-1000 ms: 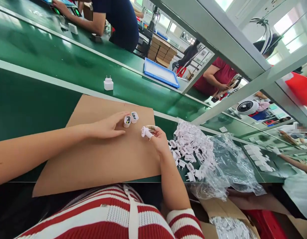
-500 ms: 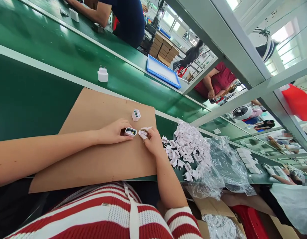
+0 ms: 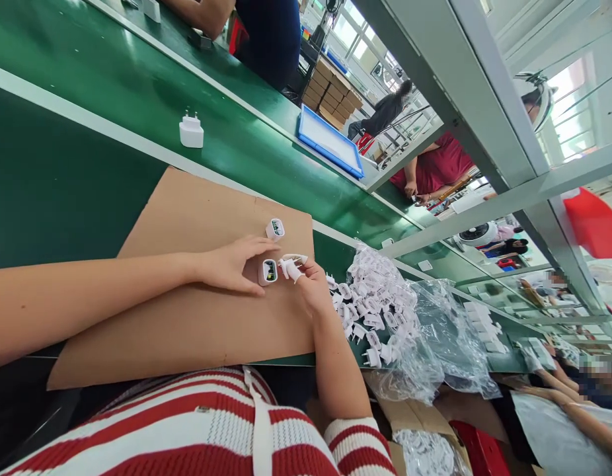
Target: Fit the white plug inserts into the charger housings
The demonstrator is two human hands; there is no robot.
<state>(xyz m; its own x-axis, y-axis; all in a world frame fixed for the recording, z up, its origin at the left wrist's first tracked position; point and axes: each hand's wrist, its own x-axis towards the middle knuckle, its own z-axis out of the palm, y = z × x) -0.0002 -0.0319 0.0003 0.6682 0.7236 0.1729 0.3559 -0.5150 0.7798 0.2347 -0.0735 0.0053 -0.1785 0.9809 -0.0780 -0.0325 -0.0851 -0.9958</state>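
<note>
On the cardboard sheet, a white charger housing stands with its open end up, its circuit parts showing. My left hand reaches round this housing with thumb and fingers spread apart; whether the thumb touches it I cannot tell. Just to the right, my right hand pinches a small white plastic piece close to the housing. White coverings seem to be on its fingertips, so the piece's outline is hard to make out. Behind my left fingers stands a second open charger housing.
Right of the cardboard lies a heap of white plug parts, spilling from a clear plastic bag. A finished-looking charger stands on the green belt. Beyond are a blue tray, a metal frame and several people.
My left hand has opened from its grip on the near housing, which now stands more upright and slightly right. My right hand still pinches the white piece. The camera view has shifted slightly.
</note>
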